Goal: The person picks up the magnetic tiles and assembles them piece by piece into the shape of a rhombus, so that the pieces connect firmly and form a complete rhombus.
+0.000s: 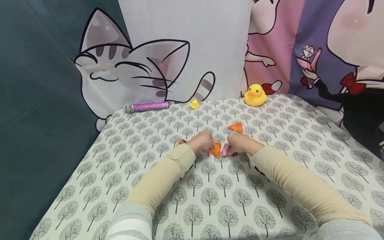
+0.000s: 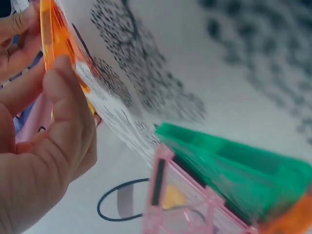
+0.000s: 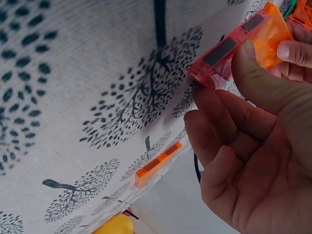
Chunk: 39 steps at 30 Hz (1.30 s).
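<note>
In the head view my left hand point(image 1: 204, 141) and right hand point(image 1: 241, 143) are close together, low over the tablecloth. Between left thumb and fingertips I pinch an orange translucent tile point(image 1: 216, 150), also seen edge-on as an orange tile point(image 2: 54, 36). My right hand point(image 3: 253, 156) pinches a pink translucent tile point(image 3: 226, 56) with dark strips along its edge. Beside it lies the orange tile point(image 3: 273, 36); whether the two touch I cannot tell. Near the left wrist stand a green tile point(image 2: 234, 168) and a pink tile point(image 2: 183, 209), apparently touching.
A loose orange triangular tile point(image 1: 237, 127) lies beyond my right hand. Toward the back are a purple glittery microphone point(image 1: 150, 106), a small yellow duck point(image 1: 194, 104) and a larger yellow duck point(image 1: 255, 95). A tree-print cloth point(image 1: 225, 200) covers the table, before a cartoon curtain point(image 1: 192, 26).
</note>
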{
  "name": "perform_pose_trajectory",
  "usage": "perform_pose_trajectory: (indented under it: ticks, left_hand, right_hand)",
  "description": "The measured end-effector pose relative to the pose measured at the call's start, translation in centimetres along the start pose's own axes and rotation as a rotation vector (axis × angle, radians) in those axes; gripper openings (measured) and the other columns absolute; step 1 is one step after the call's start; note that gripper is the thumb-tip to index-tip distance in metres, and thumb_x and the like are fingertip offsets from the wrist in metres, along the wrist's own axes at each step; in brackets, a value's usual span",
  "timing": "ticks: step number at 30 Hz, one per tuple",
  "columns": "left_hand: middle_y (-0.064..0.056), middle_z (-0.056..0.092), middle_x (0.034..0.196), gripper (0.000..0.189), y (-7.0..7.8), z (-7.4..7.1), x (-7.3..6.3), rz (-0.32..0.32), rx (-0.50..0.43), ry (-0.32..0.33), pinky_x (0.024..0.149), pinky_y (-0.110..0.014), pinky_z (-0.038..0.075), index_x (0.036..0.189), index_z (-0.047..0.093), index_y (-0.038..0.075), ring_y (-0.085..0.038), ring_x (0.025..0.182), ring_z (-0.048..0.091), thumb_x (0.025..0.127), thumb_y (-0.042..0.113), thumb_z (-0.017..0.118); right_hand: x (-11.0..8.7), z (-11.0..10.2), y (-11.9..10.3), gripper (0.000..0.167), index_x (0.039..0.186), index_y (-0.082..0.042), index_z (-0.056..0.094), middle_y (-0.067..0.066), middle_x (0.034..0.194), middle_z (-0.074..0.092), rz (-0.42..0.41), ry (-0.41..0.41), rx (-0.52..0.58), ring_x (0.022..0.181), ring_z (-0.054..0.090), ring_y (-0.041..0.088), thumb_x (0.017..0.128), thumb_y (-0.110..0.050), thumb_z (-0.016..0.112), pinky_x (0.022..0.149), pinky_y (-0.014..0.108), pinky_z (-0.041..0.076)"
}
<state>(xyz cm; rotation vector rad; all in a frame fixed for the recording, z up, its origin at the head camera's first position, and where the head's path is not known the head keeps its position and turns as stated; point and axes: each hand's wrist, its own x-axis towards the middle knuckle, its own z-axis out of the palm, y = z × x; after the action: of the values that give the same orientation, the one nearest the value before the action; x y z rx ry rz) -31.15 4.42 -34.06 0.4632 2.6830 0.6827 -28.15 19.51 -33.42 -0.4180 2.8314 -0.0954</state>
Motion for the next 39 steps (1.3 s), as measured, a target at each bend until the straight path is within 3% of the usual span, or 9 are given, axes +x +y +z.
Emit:
perform_pose_trajectory:
  ticks: [8,13,18,25,35,39]
  left_hand:
    - [-0.004,0.052,0.075,0.014,1.1,0.5,0.3,0.070,-0.009,0.109,0.050,-0.019,0.043,0.077,0.054,0.006,-0.014,0.063,0.050,0.072,0.008,0.067]
    - [-0.002,0.054,0.084,0.021,1.2,0.6,0.1,0.091,-0.094,0.093,0.053,-0.018,0.045,0.091,0.058,0.006,-0.012,0.067,0.053,0.073,0.010,0.068]
    - [-0.001,0.056,0.083,0.033,1.3,0.7,-0.2,0.134,-0.153,0.063,0.055,-0.020,0.046,0.102,0.059,0.007,-0.012,0.067,0.053,0.071,0.009,0.070]
    - [0.001,0.056,0.079,0.034,1.7,1.2,-0.2,0.158,-0.086,0.084,0.055,-0.017,0.044,0.101,0.060,0.008,-0.011,0.066,0.052,0.070,0.009,0.072]
    - [0.000,0.057,0.087,0.030,1.9,1.0,-0.5,0.153,-0.054,0.105,0.059,-0.018,0.043,0.096,0.061,0.007,-0.012,0.070,0.051,0.069,0.010,0.072]
    - [0.000,0.057,0.085,0.030,2.0,1.3,-0.5,0.165,-0.041,0.104,0.058,-0.018,0.042,0.096,0.061,0.007,-0.011,0.069,0.050,0.069,0.011,0.073]
  right_hand:
    - [0.0,0.0,0.1,0.023,0.064,-0.011,0.052,-0.001,0.059,0.052,-0.013,0.007,-0.001,0.055,0.048,0.014,0.070,-0.021,0.072,0.049,0.028,0.040]
    - [-0.2,-0.1,0.1,0.022,0.066,-0.010,0.052,0.000,0.060,0.052,-0.003,0.000,0.005,0.057,0.047,0.014,0.070,-0.020,0.072,0.049,0.028,0.041]
    - [-0.2,-0.1,0.1,0.022,0.067,-0.010,0.053,0.000,0.060,0.053,-0.003,0.004,0.013,0.056,0.048,0.014,0.070,-0.020,0.072,0.049,0.028,0.041]
    - [-0.3,0.1,0.1,0.020,0.065,-0.010,0.055,-0.001,0.057,0.053,-0.020,0.023,0.026,0.053,0.049,0.013,0.069,-0.018,0.072,0.048,0.027,0.042]
    - [-0.1,0.4,0.5,0.019,0.057,-0.011,0.057,-0.001,0.050,0.054,-0.032,0.026,0.045,0.044,0.045,0.009,0.072,-0.017,0.068,0.043,0.023,0.037]
    - [-0.1,-0.1,1.3,0.016,0.066,-0.007,0.063,0.004,0.063,0.062,-0.050,0.030,0.070,0.053,0.054,0.014,0.072,-0.021,0.069,0.049,0.028,0.043]
